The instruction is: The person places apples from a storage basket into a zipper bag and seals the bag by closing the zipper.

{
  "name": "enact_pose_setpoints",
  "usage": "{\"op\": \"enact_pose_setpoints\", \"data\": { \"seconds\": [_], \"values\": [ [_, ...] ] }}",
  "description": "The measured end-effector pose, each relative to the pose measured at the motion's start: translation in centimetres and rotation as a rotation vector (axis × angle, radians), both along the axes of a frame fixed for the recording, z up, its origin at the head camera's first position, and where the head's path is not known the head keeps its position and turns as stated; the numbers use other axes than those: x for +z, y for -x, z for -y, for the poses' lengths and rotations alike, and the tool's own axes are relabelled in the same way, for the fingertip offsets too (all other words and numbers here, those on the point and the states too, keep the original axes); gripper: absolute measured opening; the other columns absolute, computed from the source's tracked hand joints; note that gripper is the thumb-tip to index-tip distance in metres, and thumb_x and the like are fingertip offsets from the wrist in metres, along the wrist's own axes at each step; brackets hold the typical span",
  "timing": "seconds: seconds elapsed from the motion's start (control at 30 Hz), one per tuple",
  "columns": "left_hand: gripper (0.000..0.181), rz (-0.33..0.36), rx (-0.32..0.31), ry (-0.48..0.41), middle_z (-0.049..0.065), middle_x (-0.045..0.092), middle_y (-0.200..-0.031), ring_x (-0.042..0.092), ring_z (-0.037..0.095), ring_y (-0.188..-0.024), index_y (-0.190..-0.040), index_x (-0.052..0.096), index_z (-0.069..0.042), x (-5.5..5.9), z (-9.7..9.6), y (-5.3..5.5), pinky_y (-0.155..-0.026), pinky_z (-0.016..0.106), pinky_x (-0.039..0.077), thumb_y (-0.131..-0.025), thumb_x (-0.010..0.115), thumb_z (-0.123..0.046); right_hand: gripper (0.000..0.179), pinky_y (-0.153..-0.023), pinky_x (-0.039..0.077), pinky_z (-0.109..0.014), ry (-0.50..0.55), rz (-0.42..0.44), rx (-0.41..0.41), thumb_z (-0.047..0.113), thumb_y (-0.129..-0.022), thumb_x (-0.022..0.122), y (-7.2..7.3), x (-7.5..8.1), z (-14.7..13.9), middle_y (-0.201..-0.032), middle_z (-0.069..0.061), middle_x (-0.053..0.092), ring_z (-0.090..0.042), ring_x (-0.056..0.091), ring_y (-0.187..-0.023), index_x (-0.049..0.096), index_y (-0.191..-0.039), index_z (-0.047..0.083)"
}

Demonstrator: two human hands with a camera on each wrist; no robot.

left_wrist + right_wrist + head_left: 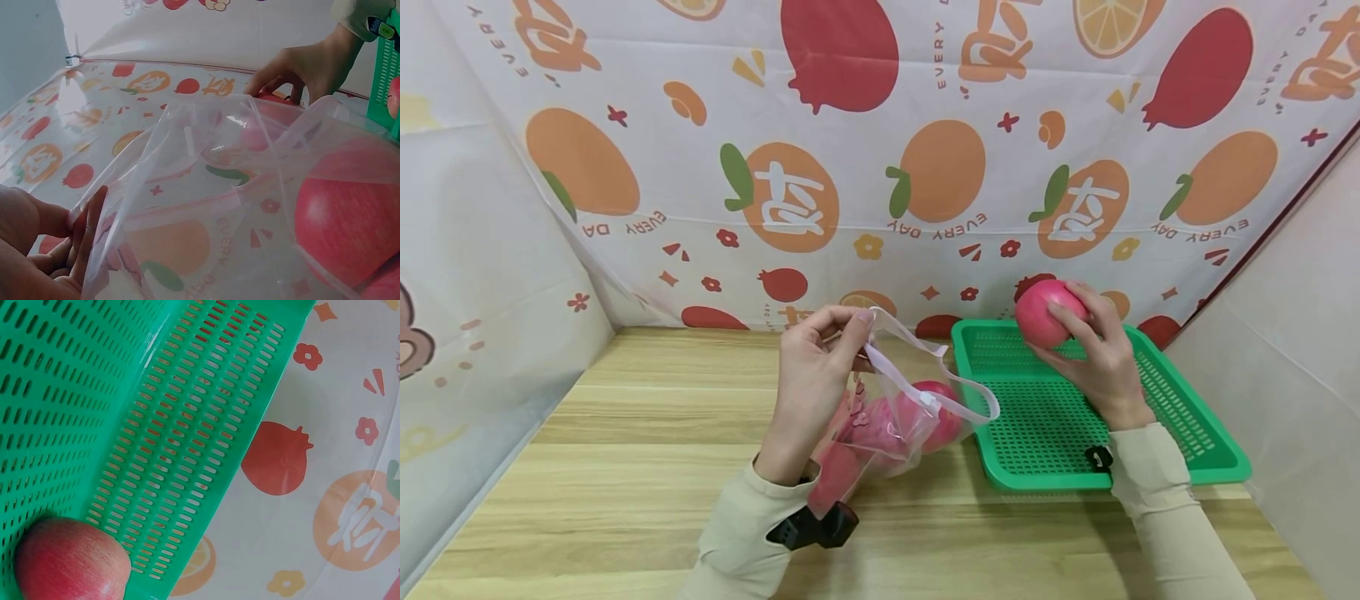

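The rim of a clear zip bag (892,374) is pinched between the thumb and bent fingers of the left hand (816,362), and the bag's mouth is held partly open. Several red apples (350,219) are contained in it, low over the wooden table (647,433). One apple (1039,317) is gripped by the curled fingers of the right hand (1101,362), above the far side of the green basket (1037,481), which is set to the right of the bag.

Rosy apple (1039,317), green basket (1045,482), pink-edged bag (927,402), white fruit-patterned cloth (867,187)
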State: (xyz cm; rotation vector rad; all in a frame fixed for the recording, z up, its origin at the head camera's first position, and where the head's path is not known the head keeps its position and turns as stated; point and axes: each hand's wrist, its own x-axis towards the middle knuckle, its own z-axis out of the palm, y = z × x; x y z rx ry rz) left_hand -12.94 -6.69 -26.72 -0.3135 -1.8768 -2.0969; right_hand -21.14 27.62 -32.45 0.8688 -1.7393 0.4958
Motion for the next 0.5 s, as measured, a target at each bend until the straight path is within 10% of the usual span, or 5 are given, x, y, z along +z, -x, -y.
{"op": "enact_pose_setpoints", "data": {
  "seconds": [0.5],
  "values": [
    [0.016,0.004,-0.011,-0.008,0.019,0.062,-0.085,0.068,0.01,-0.062,-0.106,0.069,0.008,-0.06,-0.09,-0.03,-0.063,0.03,0.065,-0.099,0.065,-0.005,0.037,-0.114,0.045,-0.028,0.001,-0.082,0.01,0.041,-0.094,0.073,-0.58,0.94,1.03,-0.13,-0.021,0.061,-0.041,0.06,-0.121,0.067,-0.117,0.012]
  ]
}}
